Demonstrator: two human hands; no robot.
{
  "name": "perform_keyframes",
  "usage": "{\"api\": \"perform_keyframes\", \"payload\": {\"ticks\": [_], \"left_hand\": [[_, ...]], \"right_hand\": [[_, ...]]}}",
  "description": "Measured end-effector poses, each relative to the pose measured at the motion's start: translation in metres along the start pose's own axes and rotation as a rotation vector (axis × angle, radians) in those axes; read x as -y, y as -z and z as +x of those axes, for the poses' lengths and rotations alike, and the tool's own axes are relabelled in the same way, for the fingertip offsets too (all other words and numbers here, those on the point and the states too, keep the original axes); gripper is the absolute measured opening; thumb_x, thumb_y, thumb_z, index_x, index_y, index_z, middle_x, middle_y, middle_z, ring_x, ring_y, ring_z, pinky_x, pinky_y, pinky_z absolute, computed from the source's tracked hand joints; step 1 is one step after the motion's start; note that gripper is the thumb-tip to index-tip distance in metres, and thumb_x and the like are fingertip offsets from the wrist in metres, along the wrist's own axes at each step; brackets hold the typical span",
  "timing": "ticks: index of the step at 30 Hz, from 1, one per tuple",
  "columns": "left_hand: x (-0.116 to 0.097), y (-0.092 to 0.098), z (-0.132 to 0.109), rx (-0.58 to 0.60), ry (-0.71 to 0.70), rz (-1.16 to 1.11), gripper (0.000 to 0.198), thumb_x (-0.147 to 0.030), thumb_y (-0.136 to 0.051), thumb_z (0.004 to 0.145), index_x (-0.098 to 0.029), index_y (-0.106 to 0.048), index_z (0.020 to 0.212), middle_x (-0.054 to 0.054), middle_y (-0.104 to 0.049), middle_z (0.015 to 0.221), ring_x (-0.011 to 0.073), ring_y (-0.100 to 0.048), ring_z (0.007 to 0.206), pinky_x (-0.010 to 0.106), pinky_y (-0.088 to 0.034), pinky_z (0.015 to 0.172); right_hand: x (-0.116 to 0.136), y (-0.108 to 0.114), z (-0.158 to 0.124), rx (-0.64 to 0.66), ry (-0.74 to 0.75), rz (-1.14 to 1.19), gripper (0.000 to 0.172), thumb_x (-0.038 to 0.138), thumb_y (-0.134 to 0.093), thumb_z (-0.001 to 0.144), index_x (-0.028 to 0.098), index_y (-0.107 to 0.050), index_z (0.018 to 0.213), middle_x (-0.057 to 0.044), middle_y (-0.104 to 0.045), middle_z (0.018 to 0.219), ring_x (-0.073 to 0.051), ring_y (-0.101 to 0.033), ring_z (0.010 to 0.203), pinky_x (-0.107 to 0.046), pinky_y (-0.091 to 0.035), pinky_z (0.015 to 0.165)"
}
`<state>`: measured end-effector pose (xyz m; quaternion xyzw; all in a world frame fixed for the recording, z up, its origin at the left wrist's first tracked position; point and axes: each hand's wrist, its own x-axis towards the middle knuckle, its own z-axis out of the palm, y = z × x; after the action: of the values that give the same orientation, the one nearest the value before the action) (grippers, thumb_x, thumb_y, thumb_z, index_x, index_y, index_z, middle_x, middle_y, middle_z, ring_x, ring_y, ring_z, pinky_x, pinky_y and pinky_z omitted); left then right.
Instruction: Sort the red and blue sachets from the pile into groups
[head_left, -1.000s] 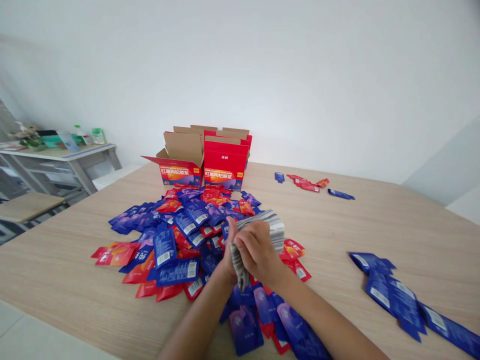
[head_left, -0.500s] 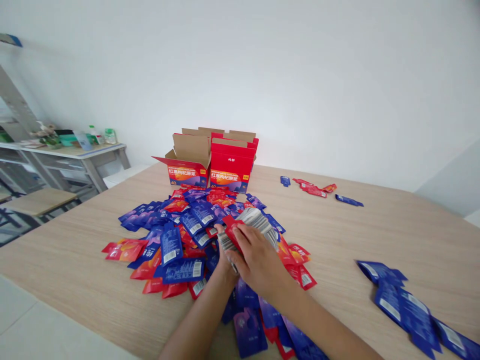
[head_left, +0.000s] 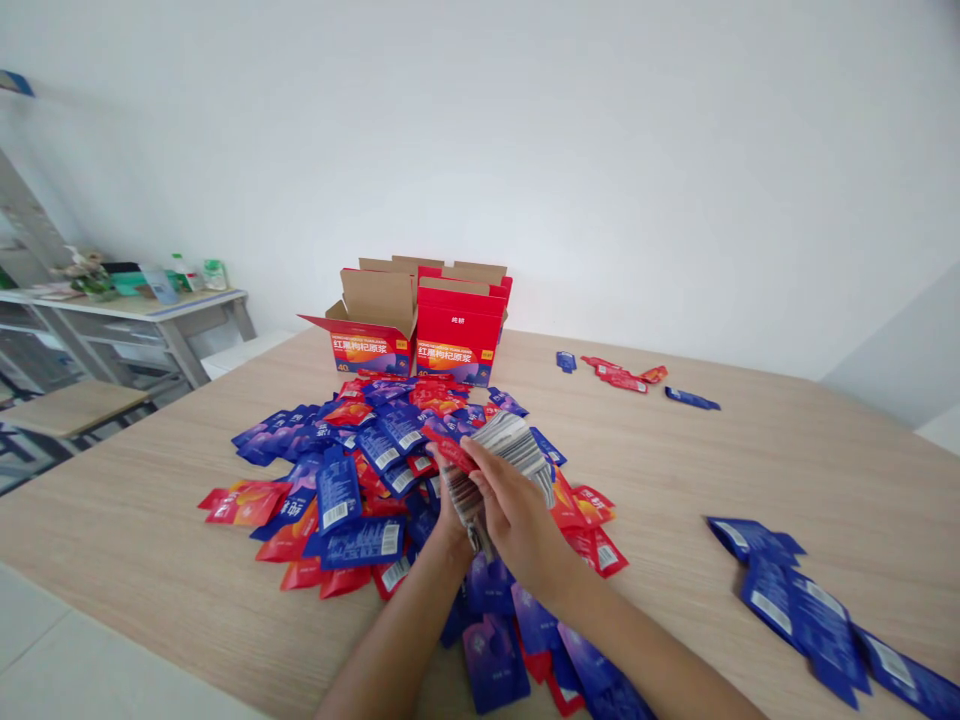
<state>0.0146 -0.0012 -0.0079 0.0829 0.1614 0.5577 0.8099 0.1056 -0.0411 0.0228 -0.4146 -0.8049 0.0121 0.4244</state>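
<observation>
A grey-and-white striped cloth [head_left: 516, 448] is bunched between my two hands above the heap of sachets. My left hand [head_left: 448, 520] is closed from below around a red sachet [head_left: 453, 450], with part of the cloth against it; most of its fingers are hidden. From the right, my right hand [head_left: 521, 520] presses its closed fingers on the cloth, fingertips by the sachet's edge. Under and around both hands lies a loose heap of blue sachets [head_left: 338, 492] and red sachets [head_left: 246, 500], many with barcodes showing.
Open-topped red cartons [head_left: 459, 340] stand behind the heap near the wall. On the right of the wooden table [head_left: 637, 470] lie several blue sachets [head_left: 795, 605]; farther back are a few red ones [head_left: 619, 374]. A side desk [head_left: 142, 308] with bottles and a stool [head_left: 75, 405] are at left.
My right hand has shifted its fingers over the cloth, and the red sachet now tilts left between my hands. The whole view has slid slightly; the cartons and heap look unchanged.
</observation>
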Motion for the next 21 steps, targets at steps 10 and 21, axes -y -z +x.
{"api": "perform_keyframes", "payload": {"ticks": [10, 21], "left_hand": [[0.012, -0.023, 0.0, 0.151, 0.181, -0.067, 0.064, -0.075, -0.047, 0.088, -0.016, -0.072, 0.093, 0.01, -0.075, 0.097, 0.0293, -0.068, 0.107, 0.043, -0.051, 0.1], [-0.02, -0.008, -0.001, -0.012, 0.009, -0.044, 0.062, -0.065, -0.038, 0.096, -0.015, -0.074, 0.098, 0.008, -0.076, 0.082, 0.0253, -0.073, 0.08, 0.043, -0.057, 0.085]], "right_hand": [[-0.024, 0.027, 0.023, -0.036, -0.128, -0.531, 0.037, 0.028, -0.05, 0.102, 0.021, -0.06, 0.137, -0.011, -0.059, 0.097, -0.025, -0.058, 0.086, -0.038, -0.051, 0.078], [0.002, 0.033, 0.018, 0.298, -0.3, -0.694, 0.028, 0.028, -0.054, 0.101, 0.027, -0.062, 0.128, -0.007, -0.059, 0.099, -0.021, -0.062, 0.089, -0.028, -0.046, 0.07]]}}
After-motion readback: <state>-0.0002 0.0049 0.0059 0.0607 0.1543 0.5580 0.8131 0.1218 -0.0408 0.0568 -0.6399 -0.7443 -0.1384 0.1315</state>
